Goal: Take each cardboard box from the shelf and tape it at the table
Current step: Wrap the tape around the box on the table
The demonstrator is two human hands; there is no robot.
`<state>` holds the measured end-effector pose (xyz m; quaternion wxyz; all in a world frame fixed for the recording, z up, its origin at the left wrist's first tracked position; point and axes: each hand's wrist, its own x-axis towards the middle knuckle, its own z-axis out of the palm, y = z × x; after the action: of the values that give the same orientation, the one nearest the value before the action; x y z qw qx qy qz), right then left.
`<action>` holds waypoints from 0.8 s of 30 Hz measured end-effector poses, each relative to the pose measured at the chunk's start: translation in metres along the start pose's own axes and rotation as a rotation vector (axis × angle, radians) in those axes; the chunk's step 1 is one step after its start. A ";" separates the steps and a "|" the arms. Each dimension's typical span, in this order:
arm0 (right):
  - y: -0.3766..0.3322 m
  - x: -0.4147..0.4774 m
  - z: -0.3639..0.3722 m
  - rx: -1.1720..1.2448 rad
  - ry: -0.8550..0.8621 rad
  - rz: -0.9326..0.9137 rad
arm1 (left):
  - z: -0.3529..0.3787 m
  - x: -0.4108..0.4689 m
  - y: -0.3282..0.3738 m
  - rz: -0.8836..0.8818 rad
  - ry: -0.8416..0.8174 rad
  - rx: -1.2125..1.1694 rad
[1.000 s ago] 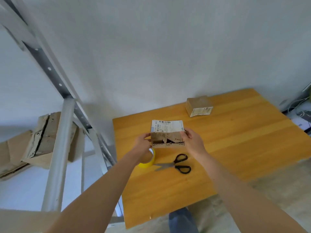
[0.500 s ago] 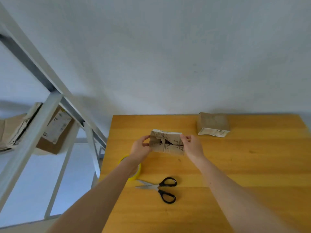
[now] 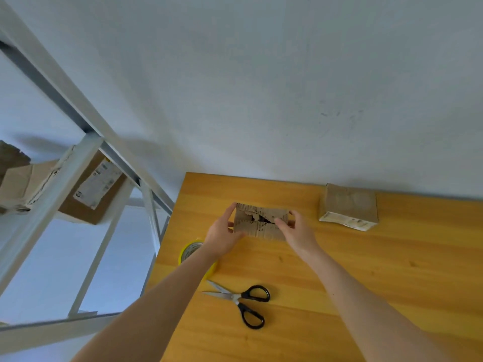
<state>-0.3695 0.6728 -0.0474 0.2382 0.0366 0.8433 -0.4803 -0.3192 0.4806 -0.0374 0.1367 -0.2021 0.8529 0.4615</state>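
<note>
So you've got the small cardboard box (image 3: 261, 222) between both hands, toward the back-left part of the bench (image 3: 379, 283), not far from the back edge. Can't really tell if its bottom is resting on the wood or held just above it. The top flaps meet in a ragged, torn seam with a dark gap in the middle.

Your left hand (image 3: 222, 236) grips the left end, thumb up on the top corner. Your right hand (image 3: 298, 233) grips the right end, with a finger lying across the top near the seam. So both hands are clamped on the same box, one per end.

Just beside your left wrist, by the bench's left edge, there's a yellow tape roll (image 3: 190, 250), partly hidden under your forearm. Closer to the front edge are black-handled scissors (image 3: 240, 300), blades slightly open and pointing at the left edge.

A second box (image 3: 349, 206) sits at the back edge, well apart to the right, white label on its near side.

Off the left edge stands the metal shelf (image 3: 52, 192) with a labelled box (image 3: 94, 192) on it.
</note>
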 end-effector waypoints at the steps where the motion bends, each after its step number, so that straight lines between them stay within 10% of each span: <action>1: 0.002 -0.001 0.000 0.015 -0.013 -0.018 | 0.000 0.002 0.000 0.014 -0.010 0.028; 24: 0.017 0.005 0.005 -0.528 0.065 -0.342 | -0.001 0.030 -0.010 0.378 -0.043 0.428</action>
<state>-0.3674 0.6766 -0.0651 0.1283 -0.1533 0.9400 -0.2764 -0.3413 0.4680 -0.0565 0.1059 0.0039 0.9503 0.2927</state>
